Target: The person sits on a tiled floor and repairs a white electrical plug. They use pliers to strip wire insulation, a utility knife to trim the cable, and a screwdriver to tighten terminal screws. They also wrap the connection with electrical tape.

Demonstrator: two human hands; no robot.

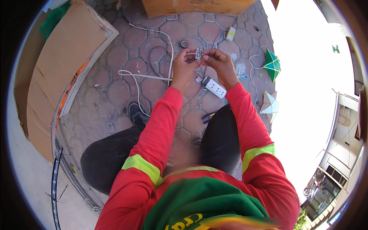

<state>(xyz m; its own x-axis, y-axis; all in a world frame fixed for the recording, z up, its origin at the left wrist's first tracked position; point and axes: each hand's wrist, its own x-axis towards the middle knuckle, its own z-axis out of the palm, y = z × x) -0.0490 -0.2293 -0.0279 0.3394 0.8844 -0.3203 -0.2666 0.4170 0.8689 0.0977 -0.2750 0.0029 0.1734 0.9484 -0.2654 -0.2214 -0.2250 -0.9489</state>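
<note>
Out in front of me, above the paving, both hands meet at a small grey-white fitting (198, 53) with what look like metal parts; its exact kind is too small to make out. My left hand (184, 69) pinches it between thumb and fingers. From the other side, my right hand (221, 64) has its fingertips pressed together at the fitting's right edge, where a thin wire or pin seems to show. Just below the hands lies a white power strip (214, 87) with a dark end. A dark roll of tape (184, 44) rests on the paving beyond the left hand.
White cable (142, 75) loops across the paving at left. Pliers (208, 117) lie by my right knee. Green (272, 65) and white (270, 106) star-shaped ornaments sit at right. Cardboard boxes stand at left (63, 65) and ahead (191, 7). A small box (230, 33) lies beyond my right hand.
</note>
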